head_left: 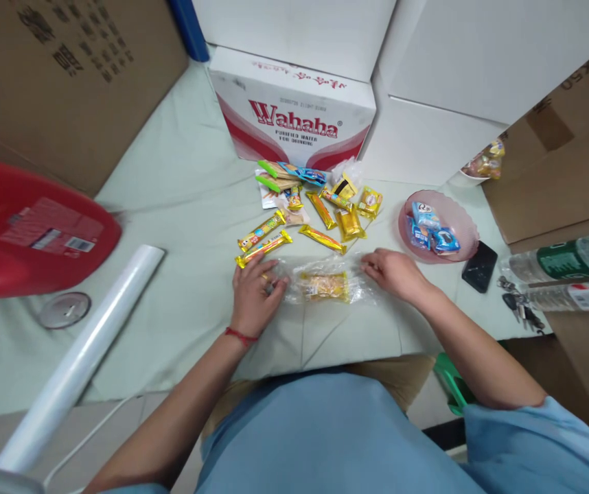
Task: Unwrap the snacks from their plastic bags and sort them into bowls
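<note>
A crinkled sheet of clear plastic film (364, 291) lies flat near the table's front edge; whether it is a bag I cannot tell. On or inside it sits a yellow-wrapped snack pack (324, 285). My left hand (256, 295), with a red cord at the wrist, rests at the film's left edge, fingers stretched and thumb apart. At the opposite edge, my right hand (393, 272) has its fingers closed in a pinch on the film. Just beyond them lie several yellow snack bars (322, 239), small yellow packets (350, 224) and green-and-blue packets (294, 175).
A pink bowl (467, 219) with blue packets stands right, near a black phone (480, 266), keys (521, 305) and plastic bottles (562, 261). A Wahaha carton (294, 116) backs the table. Left are a red jug (31, 226), a round lid (65, 310) and a white roll (88, 343).
</note>
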`<action>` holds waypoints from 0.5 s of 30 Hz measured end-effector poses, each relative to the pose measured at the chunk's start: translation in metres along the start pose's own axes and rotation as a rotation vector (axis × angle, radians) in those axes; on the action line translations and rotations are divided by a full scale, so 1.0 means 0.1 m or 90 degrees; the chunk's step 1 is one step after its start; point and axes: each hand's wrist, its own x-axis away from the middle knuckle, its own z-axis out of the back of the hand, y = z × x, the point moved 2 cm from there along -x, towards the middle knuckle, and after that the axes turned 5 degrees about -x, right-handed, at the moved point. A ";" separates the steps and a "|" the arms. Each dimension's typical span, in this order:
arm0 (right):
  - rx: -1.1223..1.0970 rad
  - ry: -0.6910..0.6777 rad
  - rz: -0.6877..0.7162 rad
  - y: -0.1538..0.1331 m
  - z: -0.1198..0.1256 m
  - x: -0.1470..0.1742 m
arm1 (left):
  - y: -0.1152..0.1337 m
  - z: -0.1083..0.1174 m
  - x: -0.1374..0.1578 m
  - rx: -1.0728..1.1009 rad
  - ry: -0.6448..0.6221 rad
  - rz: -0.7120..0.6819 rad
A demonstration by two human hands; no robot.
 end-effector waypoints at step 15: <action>-0.064 -0.139 0.308 -0.47 -0.19 -1.14 | -0.04 0.01 -0.02 -0.015 0.112 0.000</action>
